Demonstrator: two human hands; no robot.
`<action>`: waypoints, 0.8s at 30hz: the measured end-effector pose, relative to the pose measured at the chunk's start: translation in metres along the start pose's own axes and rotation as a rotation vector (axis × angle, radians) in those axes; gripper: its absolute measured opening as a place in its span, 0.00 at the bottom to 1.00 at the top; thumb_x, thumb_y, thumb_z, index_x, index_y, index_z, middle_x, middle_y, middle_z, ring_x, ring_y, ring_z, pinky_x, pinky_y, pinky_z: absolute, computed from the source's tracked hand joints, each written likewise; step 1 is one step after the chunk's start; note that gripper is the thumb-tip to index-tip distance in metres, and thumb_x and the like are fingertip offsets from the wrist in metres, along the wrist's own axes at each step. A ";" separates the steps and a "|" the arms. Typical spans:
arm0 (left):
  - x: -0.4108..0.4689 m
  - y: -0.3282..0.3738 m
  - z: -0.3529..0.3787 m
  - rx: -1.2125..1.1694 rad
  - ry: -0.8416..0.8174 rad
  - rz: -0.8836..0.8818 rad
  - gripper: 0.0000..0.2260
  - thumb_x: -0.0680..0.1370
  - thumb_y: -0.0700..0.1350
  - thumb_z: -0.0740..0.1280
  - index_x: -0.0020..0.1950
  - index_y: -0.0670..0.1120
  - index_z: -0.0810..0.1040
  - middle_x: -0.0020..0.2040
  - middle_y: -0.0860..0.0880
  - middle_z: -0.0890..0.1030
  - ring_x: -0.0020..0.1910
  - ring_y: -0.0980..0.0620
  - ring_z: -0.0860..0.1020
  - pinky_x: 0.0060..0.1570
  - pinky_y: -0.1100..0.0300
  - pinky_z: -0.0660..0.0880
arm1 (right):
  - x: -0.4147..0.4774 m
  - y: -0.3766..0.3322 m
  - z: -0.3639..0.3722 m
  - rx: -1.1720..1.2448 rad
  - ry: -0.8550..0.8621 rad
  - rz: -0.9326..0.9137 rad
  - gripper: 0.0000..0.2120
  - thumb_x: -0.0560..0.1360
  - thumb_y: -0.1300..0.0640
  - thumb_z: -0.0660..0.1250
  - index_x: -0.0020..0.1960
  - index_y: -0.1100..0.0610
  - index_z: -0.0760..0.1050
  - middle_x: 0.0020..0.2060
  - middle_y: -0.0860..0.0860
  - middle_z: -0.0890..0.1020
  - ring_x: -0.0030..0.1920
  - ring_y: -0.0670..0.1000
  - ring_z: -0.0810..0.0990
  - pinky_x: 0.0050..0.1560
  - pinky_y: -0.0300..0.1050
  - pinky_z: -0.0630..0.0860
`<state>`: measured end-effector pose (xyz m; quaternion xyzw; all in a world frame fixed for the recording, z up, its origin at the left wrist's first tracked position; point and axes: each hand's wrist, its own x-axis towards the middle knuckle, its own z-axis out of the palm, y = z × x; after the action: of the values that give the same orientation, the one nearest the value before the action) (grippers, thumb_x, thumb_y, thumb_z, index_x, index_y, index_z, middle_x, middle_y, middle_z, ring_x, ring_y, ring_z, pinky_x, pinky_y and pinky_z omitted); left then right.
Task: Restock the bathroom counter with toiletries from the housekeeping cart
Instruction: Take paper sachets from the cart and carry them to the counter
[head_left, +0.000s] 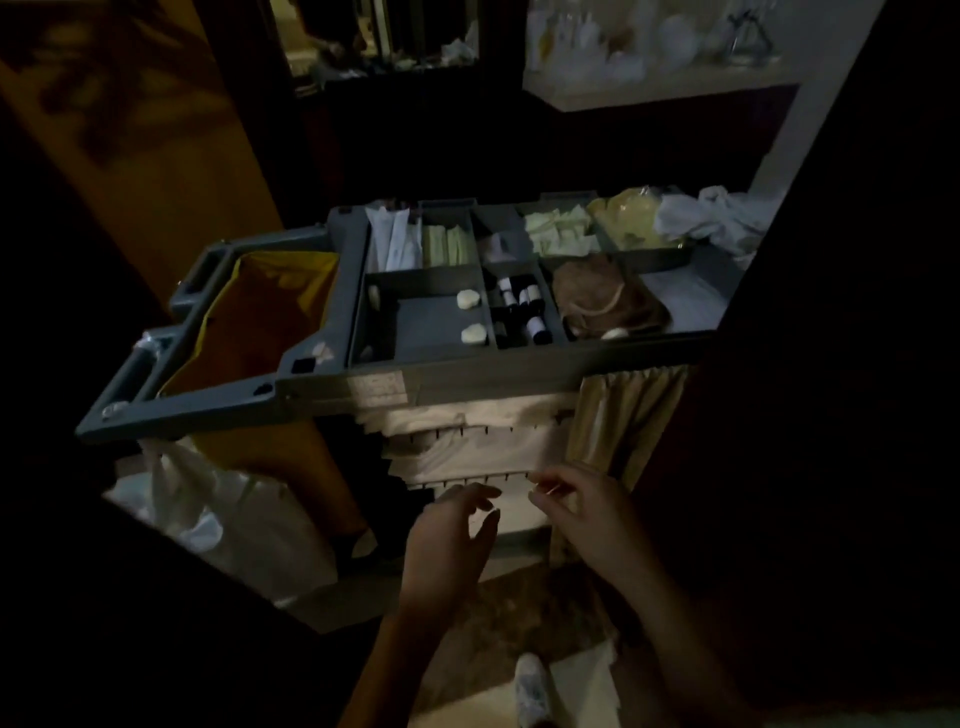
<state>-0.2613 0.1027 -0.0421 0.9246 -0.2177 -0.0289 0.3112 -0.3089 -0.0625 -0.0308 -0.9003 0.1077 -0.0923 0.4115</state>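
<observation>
**Above the hands: toiletries sit in the cart tray, nothing picked yet**

Up and away from both hands, small dark bottles (522, 312) stand in a middle compartment of the grey cart tray (519, 361). Two pale soaps (469, 300) lie in the compartment just left of the bottles, and pale sachets (558, 234) sit in the row beyond.

The left hand (449, 530) and right hand (582, 512) are low, near each other but not touching, in front of the folded linen (467, 447) on the cart's shelves. Left hand: fingers spread and relaxed, empty. Right hand: fingertips close together. Whether they pinch something small I cannot tell, as the frame is too dim.

A white plastic bag (208, 509) hangs left of the left hand, with a yellow sack (260, 317) above it. A pale surface (649, 88) with white items lies far beyond the tray and is probably the bathroom counter.

Step, as I judge it: at the cart, choosing stock, no item taken. The next move calls for lifting both hands to tray height, then gripping the bottles or soaps from above without toppling their neighbours.
</observation>
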 end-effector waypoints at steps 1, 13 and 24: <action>0.025 0.007 0.000 0.000 0.025 0.016 0.12 0.78 0.48 0.65 0.62 0.56 0.75 0.54 0.59 0.78 0.51 0.63 0.75 0.49 0.67 0.73 | 0.022 0.001 -0.010 0.003 0.008 0.000 0.07 0.75 0.52 0.68 0.53 0.44 0.77 0.46 0.37 0.77 0.48 0.35 0.75 0.49 0.34 0.75; 0.185 0.035 0.007 -0.100 0.168 0.086 0.09 0.75 0.42 0.69 0.54 0.53 0.80 0.48 0.59 0.81 0.42 0.64 0.76 0.37 0.74 0.70 | 0.174 0.041 -0.060 0.115 0.096 -0.014 0.08 0.74 0.57 0.71 0.49 0.45 0.79 0.44 0.42 0.82 0.46 0.42 0.80 0.48 0.48 0.80; 0.316 0.039 0.031 -0.357 0.095 0.220 0.10 0.77 0.39 0.66 0.55 0.49 0.81 0.50 0.53 0.82 0.48 0.58 0.79 0.47 0.61 0.76 | 0.262 0.057 -0.081 0.071 0.204 0.040 0.06 0.74 0.55 0.71 0.49 0.45 0.79 0.43 0.40 0.82 0.44 0.40 0.80 0.47 0.40 0.78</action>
<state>0.0031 -0.0752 -0.0177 0.8258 -0.2936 0.0108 0.4814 -0.0853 -0.2284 -0.0017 -0.8689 0.1637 -0.1787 0.4316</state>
